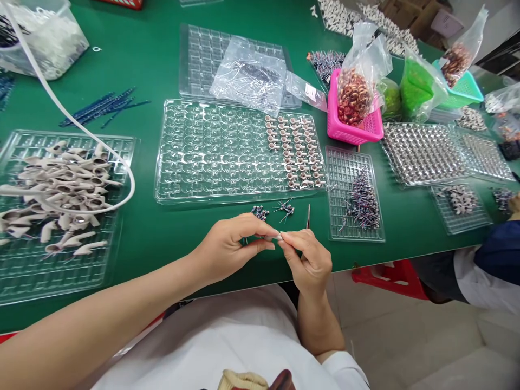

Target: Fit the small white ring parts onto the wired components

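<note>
In front of my body, the fingertips of both hands meet on a small pale plastic part (278, 236), mostly hidden by the fingers. My left hand (231, 246) pinches it between thumb and fingers. From the other side, my right hand (307, 261) closes on it with thumb and forefinger. Thin metal tweezers (309, 215) stick up behind the right hand; whether that hand holds them, I cannot tell. Just beyond the fingers lie two small clusters of wired components (260, 213). Farther off, a clear moulded tray (219, 157) carries rows of beige earphone-like shells (298, 154) at its right end.
Loose beige shells (77, 184) are heaped on the left tray (77, 273), with a white cable (128, 179) arching above. Wired components (361, 203) fill part of a right tray (335, 227). A pink basket (335, 127) holds bagged coppery parts (353, 97). Another person's sleeve (499, 260) shows at right.
</note>
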`<state>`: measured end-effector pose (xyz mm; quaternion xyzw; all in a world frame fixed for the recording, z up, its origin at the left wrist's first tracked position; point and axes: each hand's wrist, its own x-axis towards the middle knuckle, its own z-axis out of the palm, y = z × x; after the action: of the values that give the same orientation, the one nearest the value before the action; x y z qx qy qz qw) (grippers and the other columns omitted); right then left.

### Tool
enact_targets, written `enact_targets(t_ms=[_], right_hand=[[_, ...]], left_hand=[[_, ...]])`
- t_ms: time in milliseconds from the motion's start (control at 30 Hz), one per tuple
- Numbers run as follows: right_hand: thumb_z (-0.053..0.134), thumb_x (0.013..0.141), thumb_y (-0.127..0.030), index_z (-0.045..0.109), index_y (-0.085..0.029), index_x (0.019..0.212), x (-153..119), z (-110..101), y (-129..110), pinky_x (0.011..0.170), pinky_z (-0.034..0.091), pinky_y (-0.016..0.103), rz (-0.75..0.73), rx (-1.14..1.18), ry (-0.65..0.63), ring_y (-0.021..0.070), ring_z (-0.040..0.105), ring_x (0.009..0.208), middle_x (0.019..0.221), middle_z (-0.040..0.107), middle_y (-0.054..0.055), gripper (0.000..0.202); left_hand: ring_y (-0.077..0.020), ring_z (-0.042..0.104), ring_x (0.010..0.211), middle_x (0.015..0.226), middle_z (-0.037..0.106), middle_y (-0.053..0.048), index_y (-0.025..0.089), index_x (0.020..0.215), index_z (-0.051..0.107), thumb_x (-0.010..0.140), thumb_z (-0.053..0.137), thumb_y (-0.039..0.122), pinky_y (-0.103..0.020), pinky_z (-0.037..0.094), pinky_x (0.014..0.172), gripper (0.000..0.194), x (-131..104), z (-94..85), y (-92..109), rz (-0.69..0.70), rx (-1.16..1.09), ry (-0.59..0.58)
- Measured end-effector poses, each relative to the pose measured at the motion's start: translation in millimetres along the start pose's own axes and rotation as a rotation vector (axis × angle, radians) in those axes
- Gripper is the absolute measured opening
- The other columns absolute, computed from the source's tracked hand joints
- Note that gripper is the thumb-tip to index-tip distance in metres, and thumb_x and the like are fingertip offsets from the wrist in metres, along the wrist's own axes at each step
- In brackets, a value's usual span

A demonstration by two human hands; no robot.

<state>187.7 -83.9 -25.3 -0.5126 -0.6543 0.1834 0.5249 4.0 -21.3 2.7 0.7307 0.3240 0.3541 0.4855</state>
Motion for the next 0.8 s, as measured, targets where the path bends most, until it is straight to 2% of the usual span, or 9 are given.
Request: enact_targets(t_ms=[333, 600, 800], right_hand=[[0.07, 0.082, -0.007, 0.069, -0.029, 0.107, -0.4, -0.5, 2.4, 0.069, 0.052, 0.034, -0.051, -0.06, -0.01, 0.0153, 0.069, 0.076, 0.095, 0.076, 0.003, 0.034], [0.068, 0.084, -0.01, 0.068, -0.026, 0.103, 2.0, 0.1, -0.9, 0.07, 0.053, 0.033, 0.034, 0.042, -0.026, 0.0159, 0.069, 0.076, 0.088, 0.075, 0.002, 0.025], [0.065, 0.085, -0.013, 0.066, -0.024, 0.098, 2.2, 0.5, -4.2, 0.069, 0.052, 0.033, 0.045, 0.008, -0.035, 0.0152, 0.066, 0.072, 0.084, 0.072, 0.002, 0.017]], left_hand=[[-0.0142, 0.068, 0.083, 0.087, 0.076, -0.002, 0.02, 0.1, 0.073, 0.084, 0.067, 0.006, -0.023, 0.055, 0.075, 0.023, 0.5, 0.5, -2.1, 0.044, 0.01, 0.005], [-0.0147, 0.068, 0.081, 0.089, 0.075, -0.003, 0.021, 0.099, 0.073, 0.085, 0.066, 0.008, -0.024, 0.055, 0.073, 0.02, 0.2, 0.8, -2.0, 0.019, 0.031, 0.008], [-0.0148, 0.069, 0.079, 0.086, 0.073, -0.003, 0.019, 0.102, 0.072, 0.085, 0.069, 0.017, -0.024, 0.055, 0.072, 0.018, -0.3, 0.3, 1.9, 0.011, 0.077, 0.006]])
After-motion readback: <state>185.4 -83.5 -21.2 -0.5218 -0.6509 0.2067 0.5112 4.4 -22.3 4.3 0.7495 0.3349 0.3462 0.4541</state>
